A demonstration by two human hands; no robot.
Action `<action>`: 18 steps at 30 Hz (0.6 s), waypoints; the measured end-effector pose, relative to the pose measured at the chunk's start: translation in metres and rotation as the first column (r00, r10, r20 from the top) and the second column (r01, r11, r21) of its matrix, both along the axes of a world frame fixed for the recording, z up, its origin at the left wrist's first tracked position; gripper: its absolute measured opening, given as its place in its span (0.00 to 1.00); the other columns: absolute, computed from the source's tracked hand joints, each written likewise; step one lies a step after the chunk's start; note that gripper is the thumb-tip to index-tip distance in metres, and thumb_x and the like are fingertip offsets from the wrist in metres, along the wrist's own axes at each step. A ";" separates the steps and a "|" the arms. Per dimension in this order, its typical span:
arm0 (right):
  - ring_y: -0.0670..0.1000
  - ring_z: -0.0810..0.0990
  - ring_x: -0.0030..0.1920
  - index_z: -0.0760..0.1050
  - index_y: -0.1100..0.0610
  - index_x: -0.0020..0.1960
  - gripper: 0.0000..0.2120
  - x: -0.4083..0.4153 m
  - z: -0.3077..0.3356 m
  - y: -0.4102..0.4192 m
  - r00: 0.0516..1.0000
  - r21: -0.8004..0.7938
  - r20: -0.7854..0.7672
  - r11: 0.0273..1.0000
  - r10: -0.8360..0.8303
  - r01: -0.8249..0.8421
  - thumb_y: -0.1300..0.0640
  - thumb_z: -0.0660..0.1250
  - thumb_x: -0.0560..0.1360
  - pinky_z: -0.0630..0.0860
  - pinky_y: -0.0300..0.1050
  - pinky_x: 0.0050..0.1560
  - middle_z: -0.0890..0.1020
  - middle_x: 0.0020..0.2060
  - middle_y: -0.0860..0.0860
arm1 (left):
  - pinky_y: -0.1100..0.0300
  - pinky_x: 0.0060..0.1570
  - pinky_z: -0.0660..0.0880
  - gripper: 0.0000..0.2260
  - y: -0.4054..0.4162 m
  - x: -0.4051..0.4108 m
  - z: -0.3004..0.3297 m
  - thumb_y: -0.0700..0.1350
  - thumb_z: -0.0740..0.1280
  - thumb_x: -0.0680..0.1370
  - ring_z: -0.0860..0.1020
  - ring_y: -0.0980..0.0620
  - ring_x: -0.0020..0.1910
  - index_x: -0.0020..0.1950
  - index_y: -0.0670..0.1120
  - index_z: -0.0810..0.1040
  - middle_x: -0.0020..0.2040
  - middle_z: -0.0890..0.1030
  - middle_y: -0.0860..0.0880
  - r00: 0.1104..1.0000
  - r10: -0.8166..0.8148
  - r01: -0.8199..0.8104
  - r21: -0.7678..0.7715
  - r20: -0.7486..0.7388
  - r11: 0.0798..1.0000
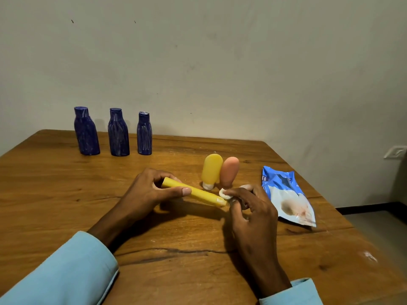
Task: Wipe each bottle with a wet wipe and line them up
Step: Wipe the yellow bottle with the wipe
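Bottles sit in two groups on the wooden tabletop [66, 194], largest first: three blue bottles [119, 134] stand upright in an evenly spaced row near the far edge by the wall, most likely the line already built. Nearer the middle, a yellow squeeze bottle [211, 170] and a pink squeeze bottle [229, 171] stand on their caps, touching or almost touching, probably waiting their turn. To their right lies the blue wet-wipe packet [288, 194], flat and within easy reach of the right hand.

A slim yellow tube [198, 193] is held off the tabletop, tilted down toward the right. The left hand [149, 192] grips its far end, fingers curled round and thumb laid along the top, which steadies it and leaves the lower end exposed. The right hand [251, 208] pinches a bunched white wipe [225, 194] against that end near the cap, so the step in hand looks like cleaning the tip before the tube joins the row.
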State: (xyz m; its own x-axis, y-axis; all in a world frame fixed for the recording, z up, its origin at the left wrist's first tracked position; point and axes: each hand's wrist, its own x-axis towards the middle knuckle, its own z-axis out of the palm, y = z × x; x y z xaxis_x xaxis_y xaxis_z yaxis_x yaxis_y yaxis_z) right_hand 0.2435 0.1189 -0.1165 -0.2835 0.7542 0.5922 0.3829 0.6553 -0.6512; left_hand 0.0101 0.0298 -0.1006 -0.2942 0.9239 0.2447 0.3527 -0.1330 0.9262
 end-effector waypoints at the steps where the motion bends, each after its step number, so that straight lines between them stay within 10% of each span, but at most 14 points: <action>1: 0.40 0.77 0.53 0.84 0.44 0.53 0.15 0.000 0.000 0.000 1.000 -0.003 0.002 1.000 0.001 -0.001 0.64 0.70 0.78 0.83 0.43 0.47 0.75 0.49 0.38 | 0.46 0.47 0.80 0.20 0.000 0.000 0.000 0.65 0.77 0.69 0.85 0.46 0.44 0.50 0.51 0.89 0.45 0.87 0.45 1.000 0.000 0.000 -0.002 0.000 1.000; 18: 0.43 0.77 0.56 0.84 0.45 0.60 0.19 0.001 0.003 -0.003 0.994 0.038 0.036 0.993 0.106 -0.108 0.65 0.72 0.76 0.82 0.42 0.48 0.77 0.54 0.40 | 0.51 0.47 0.83 0.21 0.001 -0.002 -0.001 0.67 0.78 0.64 0.85 0.52 0.49 0.52 0.58 0.87 0.50 0.87 0.52 0.997 0.032 -0.033 -0.009 -0.064 0.999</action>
State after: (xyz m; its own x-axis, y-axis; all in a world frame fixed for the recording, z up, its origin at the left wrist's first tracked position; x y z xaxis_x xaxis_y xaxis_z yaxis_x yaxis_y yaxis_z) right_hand 0.2444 0.1160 -0.1136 -0.3817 0.6945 0.6099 0.3307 0.7188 -0.6115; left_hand 0.0083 0.0304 -0.1018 -0.3081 0.9166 0.2549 0.4148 -0.1118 0.9030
